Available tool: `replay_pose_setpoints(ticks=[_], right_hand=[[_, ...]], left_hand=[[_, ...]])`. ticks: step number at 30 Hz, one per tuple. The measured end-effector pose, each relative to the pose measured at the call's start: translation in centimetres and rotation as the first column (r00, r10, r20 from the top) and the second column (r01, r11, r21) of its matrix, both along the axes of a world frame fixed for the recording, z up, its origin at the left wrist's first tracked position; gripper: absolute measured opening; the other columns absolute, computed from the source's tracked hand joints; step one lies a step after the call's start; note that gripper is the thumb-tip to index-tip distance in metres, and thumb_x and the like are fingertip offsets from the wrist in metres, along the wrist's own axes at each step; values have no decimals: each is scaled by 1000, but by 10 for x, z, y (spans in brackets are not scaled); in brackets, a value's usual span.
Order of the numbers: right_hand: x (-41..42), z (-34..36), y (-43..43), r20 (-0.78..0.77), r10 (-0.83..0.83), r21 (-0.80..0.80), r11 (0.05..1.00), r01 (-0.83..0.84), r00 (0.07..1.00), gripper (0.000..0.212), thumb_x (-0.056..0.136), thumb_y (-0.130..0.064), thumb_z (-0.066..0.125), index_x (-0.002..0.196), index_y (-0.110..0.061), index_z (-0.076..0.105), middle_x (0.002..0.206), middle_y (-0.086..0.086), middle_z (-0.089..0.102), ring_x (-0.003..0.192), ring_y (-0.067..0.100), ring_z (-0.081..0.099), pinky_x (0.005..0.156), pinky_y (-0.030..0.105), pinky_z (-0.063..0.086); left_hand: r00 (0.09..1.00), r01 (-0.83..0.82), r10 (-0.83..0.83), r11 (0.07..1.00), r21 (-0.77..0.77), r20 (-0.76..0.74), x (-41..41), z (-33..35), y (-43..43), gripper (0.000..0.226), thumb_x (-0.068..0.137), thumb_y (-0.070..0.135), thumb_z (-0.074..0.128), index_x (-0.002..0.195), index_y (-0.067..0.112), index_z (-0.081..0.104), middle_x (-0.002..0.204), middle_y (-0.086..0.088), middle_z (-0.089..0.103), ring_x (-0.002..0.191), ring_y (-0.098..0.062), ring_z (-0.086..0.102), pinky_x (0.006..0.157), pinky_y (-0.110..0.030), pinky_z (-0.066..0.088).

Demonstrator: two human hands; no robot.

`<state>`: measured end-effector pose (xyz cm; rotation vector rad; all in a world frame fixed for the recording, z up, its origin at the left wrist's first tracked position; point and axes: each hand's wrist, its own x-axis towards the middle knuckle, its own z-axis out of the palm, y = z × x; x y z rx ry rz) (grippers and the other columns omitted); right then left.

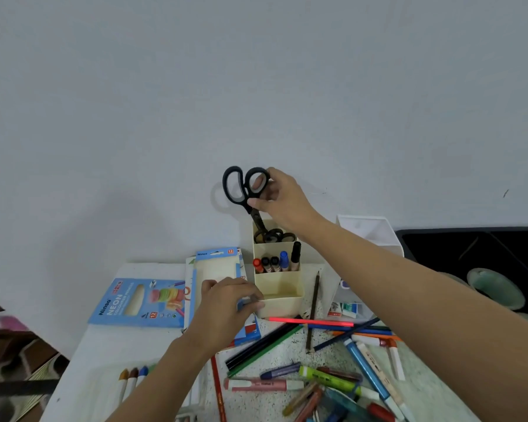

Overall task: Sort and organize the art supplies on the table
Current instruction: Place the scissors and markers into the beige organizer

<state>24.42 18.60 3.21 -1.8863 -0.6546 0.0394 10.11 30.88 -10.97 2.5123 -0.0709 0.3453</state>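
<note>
My right hand [279, 197] grips black-handled scissors [241, 185] by one handle loop, blades pointing down into the back compartment of a cream desk organizer [282, 286], where another pair of scissors [275, 236] stands. Several markers [276, 263] stand in the middle compartment. My left hand [229, 303] rests against the organizer's front left corner, fingers curled on its edge with a small blue-grey thing under the fingertips. Loose pencils [323, 325], markers and crayons [342, 382] lie scattered on the speckled table [256, 360] in front.
Blue Ninso pencil boxes [137, 301] lie left of the organizer, one open box [218, 268] behind my left hand. A white holder [366, 236] with erasers [346, 309] stands to the right. Crayons [133, 376] lie at front left. A black tray [476, 254] is at the far right.
</note>
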Motion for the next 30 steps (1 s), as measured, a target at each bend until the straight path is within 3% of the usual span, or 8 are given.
replay_pose_setpoints(ticks=[3, 9, 12, 16, 20, 26, 30], right_hand=[[5, -10, 3, 8, 7, -207, 978, -6, 1000, 18, 85, -11, 77, 91, -13, 60, 84, 0, 64, 83, 26, 63, 83, 35, 50], [14, -5, -2, 23, 21, -353, 936, -11, 1000, 17, 88, -11, 73, 100, -7, 62, 92, 1, 62, 85, 17, 56, 70, 21, 42], [15, -3, -7, 88, 31, -344, 939, 2, 996, 16, 90, -4, 67, 100, -11, 57, 100, 4, 62, 88, 19, 55, 70, 16, 41], [13, -9, -12, 111, 97, -420, 906, -42, 989, 11, 96, 0, 57, 102, -9, 57, 104, 7, 63, 89, 19, 54, 75, 23, 43], [11, -15, -14, 72, 91, -485, 874, -45, 993, 13, 100, -5, 49, 103, -10, 61, 101, 3, 59, 91, 20, 52, 65, 16, 37], [5, -7, -14, -16, 86, -560, 825, -80, 996, 27, 102, -11, 40, 122, -9, 59, 106, 5, 56, 94, 22, 53, 64, 21, 39], [2, -4, -16, -65, 112, -596, 793, -128, 992, 30, 103, -12, 38, 127, -10, 55, 109, 4, 54, 95, 22, 51, 63, 19, 37]], left_hand=[[1000, -13, 13, 1000, 6, -2, -2, 1, -2, 4, 91, 43, 68, 89, 40, 70, 95, 27, 63, 98, 4, 52, 86, -37, 30], [1000, -14, 14, 1000, 18, -10, -3, 4, -2, 3, 92, 41, 67, 90, 39, 68, 97, 24, 64, 100, 3, 51, 89, -39, 29], [1000, 5, -3, 998, 64, -27, -2, 7, 0, 4, 93, 38, 66, 89, 39, 66, 98, 24, 65, 102, 1, 50, 90, -39, 29], [999, 13, -11, 997, 75, -33, -1, 7, 1, 3, 92, 37, 68, 90, 38, 68, 99, 26, 64, 101, 1, 49, 90, -39, 28], [999, 10, -8, 998, 56, -36, -4, 7, 0, 3, 93, 39, 65, 95, 38, 67, 102, 23, 65, 104, 0, 51, 92, -40, 28], [999, -6, 8, 999, 52, -32, -9, 3, -6, 17, 94, 56, 53, 102, 43, 62, 107, 29, 56, 109, 7, 43, 92, -38, 20], [1000, -6, 8, 996, 84, -14, -7, 0, -8, 18, 97, 51, 51, 89, 40, 62, 95, 29, 55, 101, 5, 44, 86, -37, 20]])
